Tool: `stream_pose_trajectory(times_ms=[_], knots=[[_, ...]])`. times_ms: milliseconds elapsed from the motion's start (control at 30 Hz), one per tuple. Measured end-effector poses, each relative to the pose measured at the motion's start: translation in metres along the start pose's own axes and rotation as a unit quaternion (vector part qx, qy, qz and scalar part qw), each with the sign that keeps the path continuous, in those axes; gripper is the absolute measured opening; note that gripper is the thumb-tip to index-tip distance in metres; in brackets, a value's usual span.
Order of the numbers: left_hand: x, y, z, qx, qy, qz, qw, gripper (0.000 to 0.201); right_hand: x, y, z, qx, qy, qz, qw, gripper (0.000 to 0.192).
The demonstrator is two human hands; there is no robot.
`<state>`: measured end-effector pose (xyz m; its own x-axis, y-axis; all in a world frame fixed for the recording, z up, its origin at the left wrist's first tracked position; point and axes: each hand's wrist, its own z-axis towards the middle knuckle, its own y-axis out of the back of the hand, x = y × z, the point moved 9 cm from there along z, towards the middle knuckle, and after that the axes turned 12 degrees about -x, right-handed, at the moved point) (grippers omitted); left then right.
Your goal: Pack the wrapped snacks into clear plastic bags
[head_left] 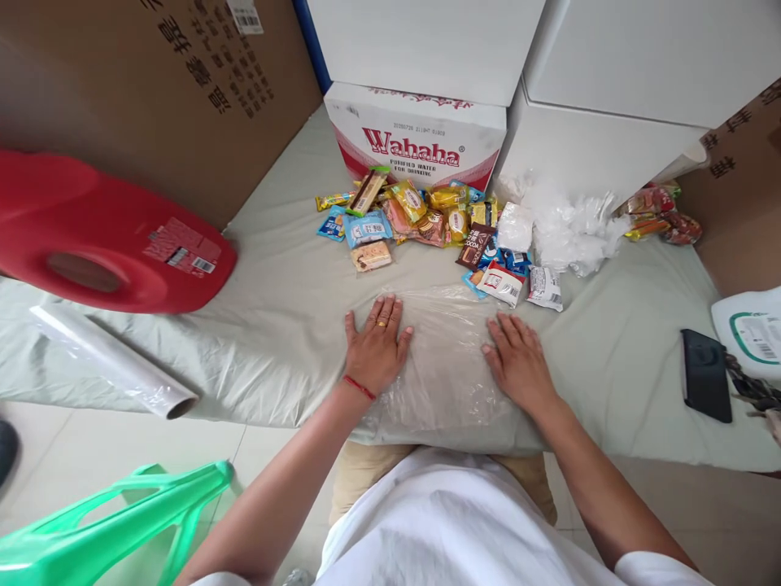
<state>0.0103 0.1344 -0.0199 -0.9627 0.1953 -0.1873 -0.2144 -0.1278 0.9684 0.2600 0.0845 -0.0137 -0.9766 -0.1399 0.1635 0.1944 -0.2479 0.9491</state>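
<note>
I count two hands (374, 352), one clear sheet (450, 358), one phone (706, 376), one red jug (137, 199), one Wahaha box (366, 122) and one green stool (131, 521). The snacks (407, 201) overlap; I can't count them.

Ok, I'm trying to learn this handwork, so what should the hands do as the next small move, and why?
Perhaps draw the left hand and right hand gently apart to smooth the clear film: it looks creased between them, and both lie flat, palm down, at its sides. The wrapped snacks lie beyond the hands.

Snack packets (427, 216) behind plastic film (448, 358); roll (115, 358) left.
</note>
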Motion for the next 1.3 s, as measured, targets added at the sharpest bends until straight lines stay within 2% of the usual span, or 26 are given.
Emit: stream_pose_trajectory(times_ms=[67,133,200,267,333,433,533,600,700,767,833,933,967,1000,1100,1167,1300], knots=[[0.002,0.000,0.000,-0.003,-0.005,-0.004,1.000,0.065,-0.021,0.006,-0.003,-0.004,0.001,-0.004,1.000,0.054],[0.003,-0.001,-0.001,-0.006,-0.007,-0.008,1.000,0.066,-0.029,0.023,0.005,-0.020,0.009,0.013,1.000,0.049],[0.003,-0.001,-0.001,-0.007,-0.006,-0.013,1.000,0.066,-0.025,0.043,0.032,-0.037,0.027,0.016,0.999,0.042],[0.003,-0.001,-0.001,-0.006,-0.004,-0.019,1.000,0.065,-0.012,0.053,0.075,-0.043,0.068,-0.006,0.997,0.038],[0.003,-0.001,-0.001,-0.004,-0.003,-0.026,1.000,0.064,0.006,0.047,0.125,-0.025,0.140,-0.030,0.989,0.042],[0.003,0.000,-0.001,-0.006,0.000,-0.035,0.999,0.064,0.029,0.015,0.188,0.028,0.263,-0.058,0.963,0.043],[0.004,0.001,-0.002,-0.010,0.001,-0.045,0.999,0.064,0.037,-0.011,0.222,0.075,0.344,-0.068,0.934,0.039],[0.005,0.001,-0.002,-0.014,0.000,-0.051,0.999,0.064,0.036,-0.011,0.229,0.097,0.347,-0.065,0.930,0.040],[0.005,0.001,-0.003,-0.022,-0.001,-0.055,0.998,0.064,0.028,0.016,0.224,0.084,0.263,-0.024,0.961,0.044],[0.005,0.001,-0.003,-0.024,-0.002,-0.055,0.998,0.064,0.031,0.038,0.204,0.074,0.211,0.069,0.972,0.048],[0.004,0.001,-0.003,-0.024,-0.004,-0.054,0.998,0.064,0.047,0.041,0.172,0.126,0.197,0.188,0.954,0.049],[0.004,0.002,-0.003,-0.025,-0.007,-0.053,0.998,0.062,0.082,0.018,0.115,0.244,0.208,0.296,0.900,0.046],[0.004,0.003,-0.003,-0.025,-0.007,-0.053,0.998,0.061,0.092,0.009,0.100,0.255,0.219,0.299,0.893,0.045],[0.004,0.003,-0.003,-0.025,-0.007,-0.053,0.998,0.061,0.099,0.002,0.089,0.243,0.226,0.286,0.899,0.043],[0.004,0.004,-0.003,-0.024,-0.005,-0.055,0.998,0.061,0.105,-0.008,0.074,0.143,0.220,0.210,0.942,0.042],[0.004,0.003,-0.003,-0.021,-0.002,-0.055,0.998,0.061,0.105,-0.007,0.065,0.106,0.219,0.181,0.953,0.046],[0.004,0.004,-0.002,-0.017,0.006,-0.051,0.999,0.061,0.098,-0.009,0.049,0.119,0.232,0.157,0.953,0.057]])
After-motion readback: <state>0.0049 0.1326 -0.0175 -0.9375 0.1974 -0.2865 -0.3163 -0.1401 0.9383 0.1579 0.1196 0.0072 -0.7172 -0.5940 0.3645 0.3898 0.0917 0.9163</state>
